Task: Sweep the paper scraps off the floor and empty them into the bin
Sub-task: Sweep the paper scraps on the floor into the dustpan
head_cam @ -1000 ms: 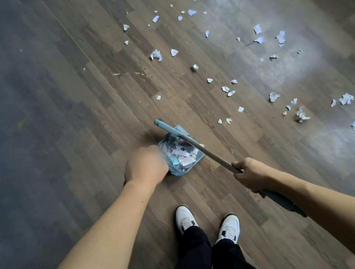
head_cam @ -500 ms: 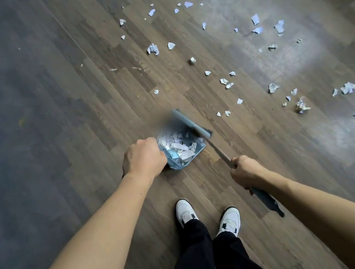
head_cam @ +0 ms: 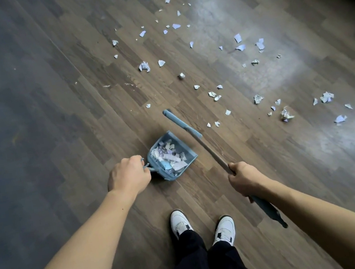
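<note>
Left hand (head_cam: 128,176) is gripping the handle of the blue dustpan (head_cam: 191,154), fingers curled round it, so only a short stub of handle is showing past the knuckles. Dustpan is sitting low over the wooden floor (head_cam: 76,133), just ahead of the person's feet; whether it is touching the boards cannot be told. Collected scraps (head_cam: 172,155), white and pale purple, are lying heaped inside it against the toothed back wall.

Right hand (head_cam: 244,178) is clasping the thin pole of the broom (head_cam: 213,150), fist closed round it. Blue grip end of the pole is sticking out behind the wrist, toward the lower right. Broom head (head_cam: 181,124), a narrow blue bar, is lying slantwise just beyond the dustpan's far right corner, close to it but apart.

Loose paper scraps (head_cam: 285,114) are lying scattered over the floor ahead and to the right of the broom head, roughly in a band running from the far centre to the right edge. 2 small pieces (head_cam: 212,124) are lying nearest, just right of the head. Larger crumpled pieces are sitting well off to the right, in the pale patch of light.

2 white shoes (head_cam: 180,222) are standing side by side at the bottom, under black trousers (head_cam: 194,261).
</note>
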